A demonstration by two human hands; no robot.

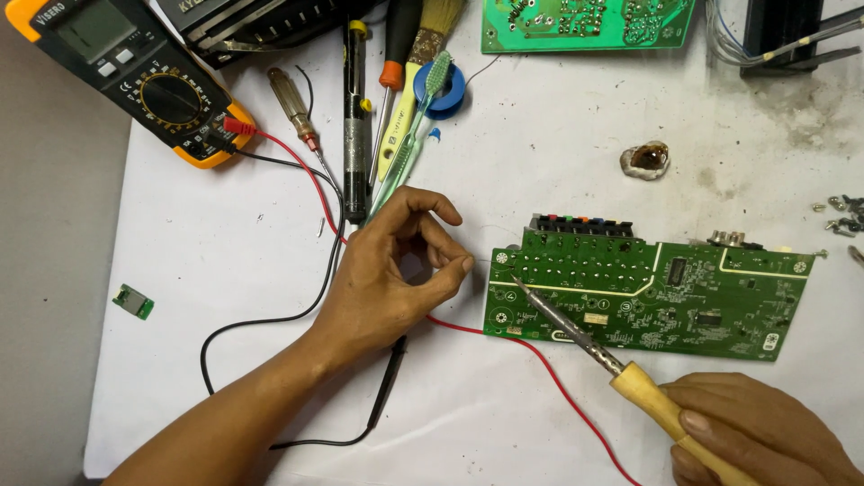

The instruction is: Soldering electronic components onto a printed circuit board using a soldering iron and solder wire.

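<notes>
Head view. White worktop (pixel 558 162), stained at the upper right.

Right hand (pixel 760 427): at the lower right edge, grip clamped on the yellow handle of a soldering iron (pixel 621 364). The iron's metal shaft ran up and left, its tip resting on the left part of a green circuit board (pixel 648 292). The board lay flat at centre right, with a row of coloured connectors along its top edge.

Left hand (pixel 396 274): just left of the board, wrist on the worktop, thumb and fingertips pinched together; whether a fine wire was held there could not be told.

Red lead (pixel 306 175) and black lead (pixel 270 319): both passed under the left hand, running from a yellow-cased multimeter (pixel 135 76) at the upper left.

Above the left hand: screwdrivers (pixel 297 108), a green toothbrush (pixel 409 135) and a blue solder spool (pixel 445 90). A second green board (pixel 585 22) lay at the top edge. Small green module (pixel 132 301) at far left; loose screws (pixel 841 216) at far right.
</notes>
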